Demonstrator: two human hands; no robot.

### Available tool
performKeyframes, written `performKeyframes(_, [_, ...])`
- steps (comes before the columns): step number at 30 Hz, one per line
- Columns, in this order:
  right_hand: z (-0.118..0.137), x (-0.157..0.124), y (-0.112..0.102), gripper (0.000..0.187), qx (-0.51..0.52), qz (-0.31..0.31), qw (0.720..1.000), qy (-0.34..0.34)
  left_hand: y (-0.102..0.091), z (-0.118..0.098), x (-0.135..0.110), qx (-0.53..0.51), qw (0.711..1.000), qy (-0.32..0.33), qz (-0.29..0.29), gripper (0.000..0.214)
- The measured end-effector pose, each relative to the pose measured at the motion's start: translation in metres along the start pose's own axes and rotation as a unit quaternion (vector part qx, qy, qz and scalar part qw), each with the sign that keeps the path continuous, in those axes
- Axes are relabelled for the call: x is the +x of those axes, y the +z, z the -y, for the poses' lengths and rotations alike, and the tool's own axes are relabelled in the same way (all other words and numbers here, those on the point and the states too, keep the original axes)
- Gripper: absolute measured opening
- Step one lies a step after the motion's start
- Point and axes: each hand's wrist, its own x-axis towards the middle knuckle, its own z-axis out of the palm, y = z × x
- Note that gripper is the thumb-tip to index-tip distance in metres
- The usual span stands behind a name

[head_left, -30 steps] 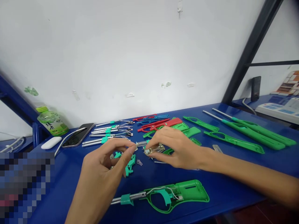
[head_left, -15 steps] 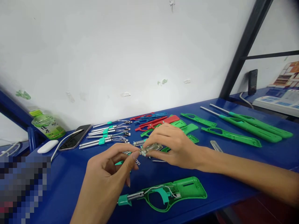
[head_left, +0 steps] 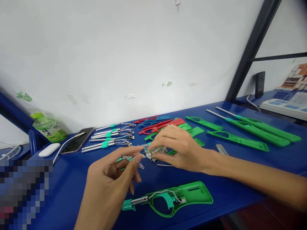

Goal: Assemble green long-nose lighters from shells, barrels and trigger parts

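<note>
Head view. Right hand (head_left: pixel 183 147) closed on a small clear cylinder (head_left: pixel 157 151), held just above the middle of the blue worktop (head_left: pixel 69 169). Left hand (head_left: pixel 111 180) with thumb and forefinger pinched together at the cylinder's left tip; anything between them too small to tell. Nearest the front edge, an open green shell (head_left: pixel 187 195) with metal tube fitted. Behind the hands, a row of metal tubes (head_left: pixel 107 139) and red and blue shells (head_left: pixel 157 123); to the right, long green shells (head_left: pixel 240 138).

A scuffed white wall (head_left: pixel 120 48) filled the upper frame above a blue bench (head_left: pixel 72 179); a dark steel post (head_left: pixel 249 54) slanted at upper right.
</note>
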Motion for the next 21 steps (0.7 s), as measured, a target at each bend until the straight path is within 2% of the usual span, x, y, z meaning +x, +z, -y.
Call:
performKeyframes(4, [0.002,0.001,-0.001,0.011,-0.003,0.0,1.0,-0.005,-0.002,0.005,-0.003,0.036,0.999,0.003,0.003,0.033])
performKeyframes(9, [0.004,0.001,0.0,0.015,-0.022,-0.001,0.999,-0.025,-0.004,0.007,-0.009,0.101,0.994,0.05,0.001,0.025])
performKeyframes(14, [0.006,-0.001,0.003,0.013,-0.061,-0.01,0.994,-0.088,-0.001,0.007,-0.012,0.07,0.993,0.092,0.005,0.009])
performKeyframes(18, [0.007,-0.002,0.005,0.012,-0.089,-0.017,0.989,-0.121,0.003,0.008,-0.012,0.062,0.989,0.133,-0.002,0.013])
performKeyframes(21, [0.008,-0.003,0.008,0.018,-0.102,-0.019,0.986,-0.128,0.006,0.011,-0.013,0.052,0.99,0.133,0.001,0.017])
